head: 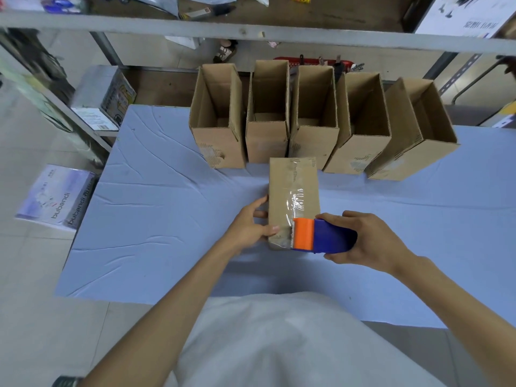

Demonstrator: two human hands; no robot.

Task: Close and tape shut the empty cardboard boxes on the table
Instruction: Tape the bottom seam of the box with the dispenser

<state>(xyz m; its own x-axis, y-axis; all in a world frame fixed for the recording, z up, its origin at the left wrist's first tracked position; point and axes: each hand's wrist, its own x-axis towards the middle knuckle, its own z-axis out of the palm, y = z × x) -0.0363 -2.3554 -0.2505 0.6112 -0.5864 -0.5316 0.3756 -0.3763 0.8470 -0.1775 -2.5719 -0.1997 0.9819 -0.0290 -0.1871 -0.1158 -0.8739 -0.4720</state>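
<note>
A wide table covered with a wrinkled light blue cloth point(156, 208) is filling the middle of the view, and a person in a pale grey shirt is standing at its near edge. A grey metal shelf beam point(307, 37) is crossing above the far side of the table.

A row of five open brown cardboard boxes point(312, 146) is standing upright along the far edge of the cloth. They are side by side with their tops open, and the two on the right are leaning a little to the right. A white printed carton point(55, 196) is lying on the floor to the left of the table.

A closed brown cardboard box point(282, 191) is lying flat on the cloth, just in front of the middle of the row and near the person. A strip of clear shiny tape point(297, 199) is running along its top face, from the far end to the near end.

A blue tape dispenser with an orange toothed front point(329, 236) is touching the near right corner of this box, at the end of the tape strip. The right hand point(368, 244) is grasping the blue body of the dispenser, with the thumb on top and the fingers underneath. The left hand point(248, 227) is gripping the closed box at its near left side, the thumb lying on the top face and the fingers against the side wall.
</note>
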